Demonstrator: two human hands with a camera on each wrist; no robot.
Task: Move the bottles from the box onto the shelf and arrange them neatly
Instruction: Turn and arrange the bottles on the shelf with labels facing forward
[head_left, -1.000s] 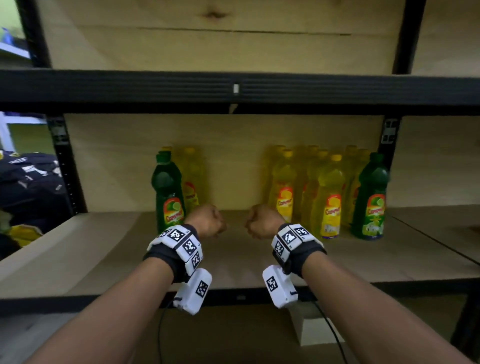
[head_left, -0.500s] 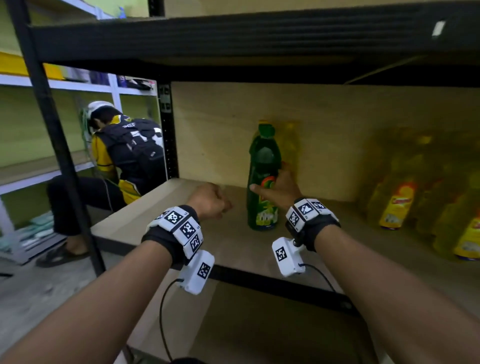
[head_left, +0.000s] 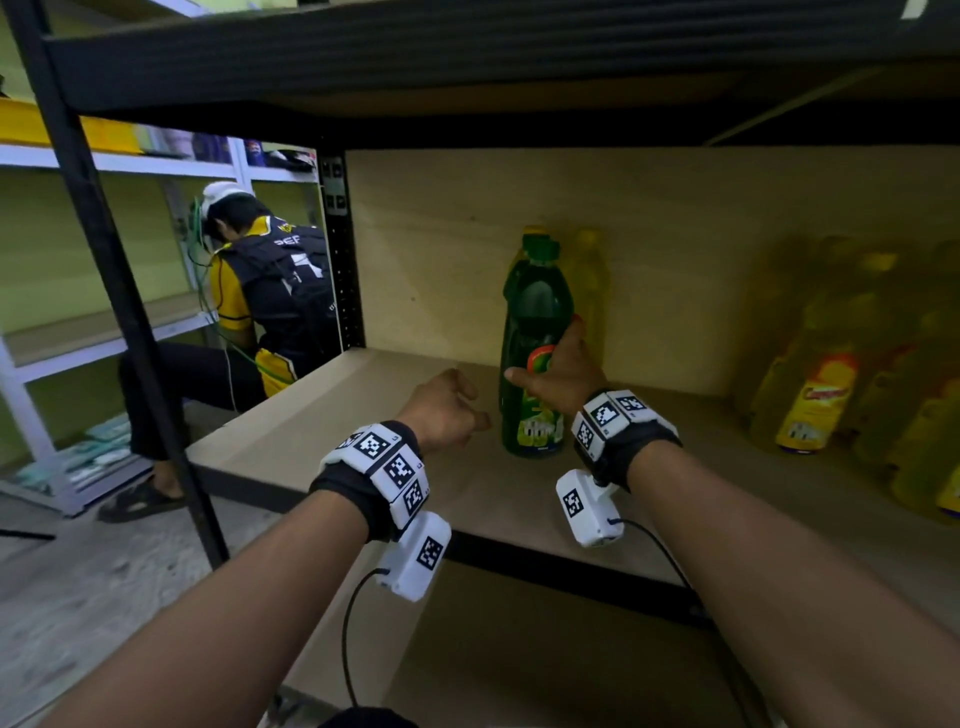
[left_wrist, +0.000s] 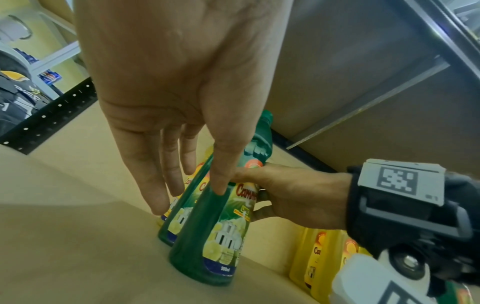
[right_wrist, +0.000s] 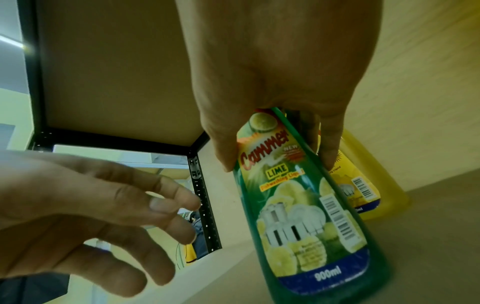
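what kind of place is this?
Likely a stockroom or shop backroom: black metal-framed shelf with board decks, rows of yellow bottles of dish liquid, more racking behind.

Shelf (head_left: 322, 415) left open; yellow bottles (head_left: 821, 384) (right) block.
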